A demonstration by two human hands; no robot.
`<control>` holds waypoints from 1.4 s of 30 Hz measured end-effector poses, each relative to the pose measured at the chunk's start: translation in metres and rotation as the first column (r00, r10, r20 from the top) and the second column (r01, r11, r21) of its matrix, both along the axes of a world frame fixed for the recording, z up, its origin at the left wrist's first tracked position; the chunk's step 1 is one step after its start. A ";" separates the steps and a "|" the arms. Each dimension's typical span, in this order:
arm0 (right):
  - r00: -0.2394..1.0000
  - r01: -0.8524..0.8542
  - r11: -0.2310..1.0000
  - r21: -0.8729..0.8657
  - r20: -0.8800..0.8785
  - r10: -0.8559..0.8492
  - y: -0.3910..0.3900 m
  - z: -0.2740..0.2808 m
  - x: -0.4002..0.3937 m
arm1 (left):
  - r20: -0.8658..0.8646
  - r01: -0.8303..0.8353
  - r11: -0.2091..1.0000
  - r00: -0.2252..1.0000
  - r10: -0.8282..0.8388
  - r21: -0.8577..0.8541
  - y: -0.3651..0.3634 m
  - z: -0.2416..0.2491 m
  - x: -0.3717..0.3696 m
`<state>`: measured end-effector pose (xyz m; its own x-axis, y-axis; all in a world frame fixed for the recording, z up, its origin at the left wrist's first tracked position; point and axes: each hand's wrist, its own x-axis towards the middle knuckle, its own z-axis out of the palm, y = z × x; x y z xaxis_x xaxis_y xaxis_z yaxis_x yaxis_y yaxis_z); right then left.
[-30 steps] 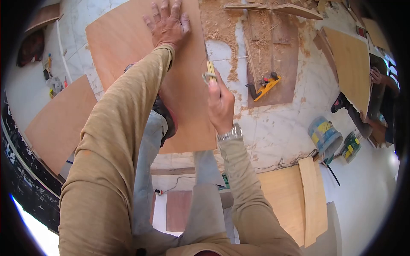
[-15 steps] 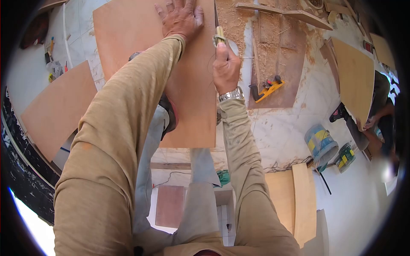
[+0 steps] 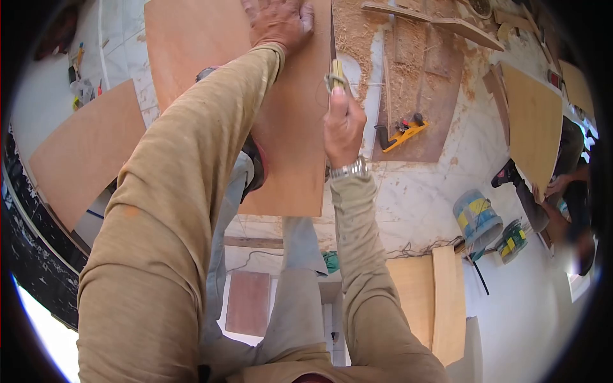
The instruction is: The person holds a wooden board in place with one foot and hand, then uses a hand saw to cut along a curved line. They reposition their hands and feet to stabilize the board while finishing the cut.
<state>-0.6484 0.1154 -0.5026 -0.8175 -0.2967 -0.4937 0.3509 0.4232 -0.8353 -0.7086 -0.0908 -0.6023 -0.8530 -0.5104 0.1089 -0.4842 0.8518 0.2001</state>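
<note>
A large plywood sheet (image 3: 191,45) lies on the floor below me. My left hand (image 3: 279,22) presses flat on it near its right edge, fingers spread and partly cut off by the top of the view. My right hand (image 3: 343,126) is closed around a small yellowish hand tool (image 3: 336,73), whose tip sits at the sheet's right edge. A metal watch (image 3: 348,170) is on my right wrist.
Sawdust and wood strips (image 3: 421,19) cover the floor at the top right, with a yellow power planer (image 3: 401,133) on a dark board. More plywood panels (image 3: 83,153) lie left and right. A bucket (image 3: 476,217) stands at right, and another person (image 3: 562,185) holds a panel (image 3: 535,121).
My right hand slid the tool up along the sheet's edge, then drew back a little. My left hand stayed pressed on the sheet as the view shifted downward.
</note>
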 end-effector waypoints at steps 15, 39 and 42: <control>0.897 0.402 0.849 -0.343 0.333 -0.290 -0.023 -0.012 -0.052 | 0.000 0.006 1.000 1.000 -0.006 -0.020 0.001 0.003 -0.001; 0.998 0.053 0.998 -0.042 0.019 -0.052 0.039 0.013 0.053 | 0.007 -0.020 1.000 1.000 0.020 0.007 0.003 0.005 0.000; 0.999 0.042 0.999 -0.031 0.022 -0.041 0.050 0.024 0.063 | -0.006 -0.029 1.000 1.000 0.029 -0.008 -0.001 0.001 -0.003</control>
<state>-0.5852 0.1655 -0.4783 -0.8187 -0.2782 -0.5023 0.3856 0.3819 -0.8399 -0.7115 -0.0916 -0.6011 -0.8370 -0.5342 0.1183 -0.5077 0.8389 0.1961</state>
